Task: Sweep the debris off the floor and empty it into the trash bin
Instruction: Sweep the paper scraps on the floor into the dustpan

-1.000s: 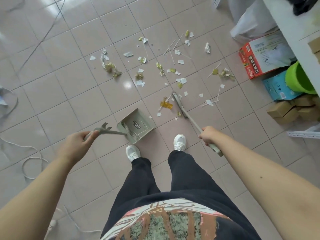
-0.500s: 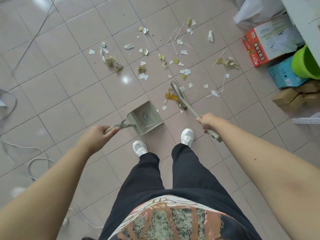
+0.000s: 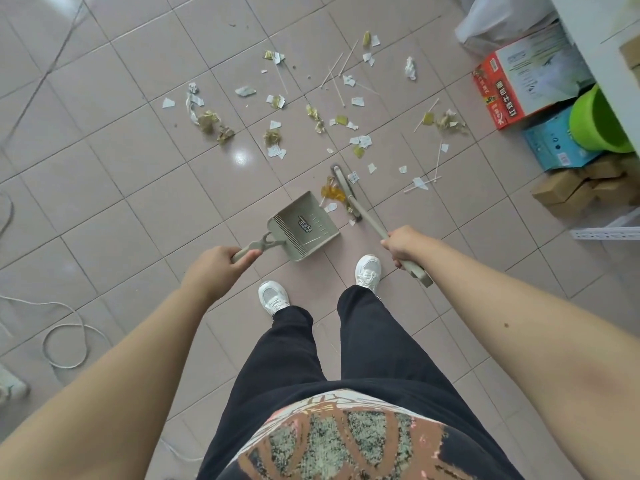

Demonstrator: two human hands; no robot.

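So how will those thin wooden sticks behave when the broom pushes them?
The sticks look light and straight, so they will probably roll or slide on the glossy tiles. Being long, they may pivot around the broom head.

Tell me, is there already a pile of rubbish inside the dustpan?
No, the dustpan looks bare inside, showing just its label, while the scraps lie on the tiles beside it.

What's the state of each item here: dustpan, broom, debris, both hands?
dustpan: held low, mouth toward the broom, looks almost empty
broom: head on the floor, yellow wrapper against it
debris: scattered across the tiles, unswept
left hand: closed on the dustpan handle
right hand: closed on the broom handle
green bucket: tipped, beside the boxes
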